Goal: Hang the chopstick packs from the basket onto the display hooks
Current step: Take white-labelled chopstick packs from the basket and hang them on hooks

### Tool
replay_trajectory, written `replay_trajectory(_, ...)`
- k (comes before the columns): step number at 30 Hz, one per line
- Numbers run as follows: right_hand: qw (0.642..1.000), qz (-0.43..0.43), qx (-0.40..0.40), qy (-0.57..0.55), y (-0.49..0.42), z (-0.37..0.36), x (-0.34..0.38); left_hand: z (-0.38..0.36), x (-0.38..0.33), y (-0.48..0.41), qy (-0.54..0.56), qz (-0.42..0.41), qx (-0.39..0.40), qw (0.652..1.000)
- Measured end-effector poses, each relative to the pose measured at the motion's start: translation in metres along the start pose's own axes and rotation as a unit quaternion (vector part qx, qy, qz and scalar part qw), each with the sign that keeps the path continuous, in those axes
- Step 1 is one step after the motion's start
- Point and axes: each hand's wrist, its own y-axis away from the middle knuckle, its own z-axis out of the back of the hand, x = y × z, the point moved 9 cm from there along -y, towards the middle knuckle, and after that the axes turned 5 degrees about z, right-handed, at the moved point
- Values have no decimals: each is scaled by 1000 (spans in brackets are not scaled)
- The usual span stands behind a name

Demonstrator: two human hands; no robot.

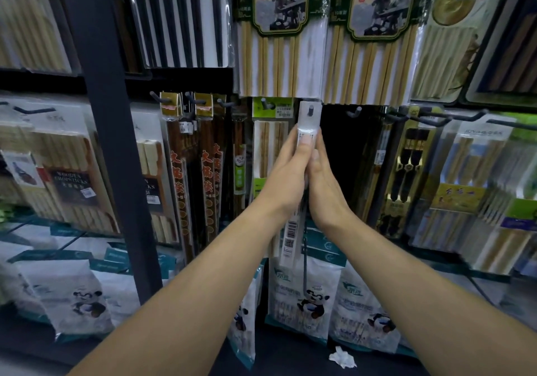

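1. Store shelving filled the head view: rows of packaged chopsticks hung on a dark pegboard wall, with a dark metal upright post (107, 143) running down the left side.
2. At the centre, a narrow clear plastic chopstick pack with a white header (309, 120) hung upright, its punched hole over a short dark display hook (310, 112).
3. The left hand (286, 172) gripped the pack from the left, thumb pressed on its front and fingers wrapped behind.
4. The right hand (323, 185) held the same pack from the right, its fingers lying along that edge and its thumb touching the front; the two hands met around the pack.
5. A white barcode label (290, 232) showed on the pack's lower part below the wrists.
6. Just right of the pack, a bare dark hook (356, 112) stuck out.
7. Pale bamboo chopstick packs with green picture headers (273, 27) hung directly above.
8. Dark chopstick packs with red lettering (180, 172) hung to the left.
9. White bags printed with pandas (308, 297) hung below, and a crumpled white paper scrap (343, 356) lay on the floor.
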Motion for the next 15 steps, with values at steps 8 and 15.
replay_trajectory(8,1000,-6,-10,17,-16,6,-7,5,10,-23,12,6,-16,1000)
replay_trajectory(15,1000,-4,-2,25,-9,7,-11,3,11,-14,26,12,-8,1000)
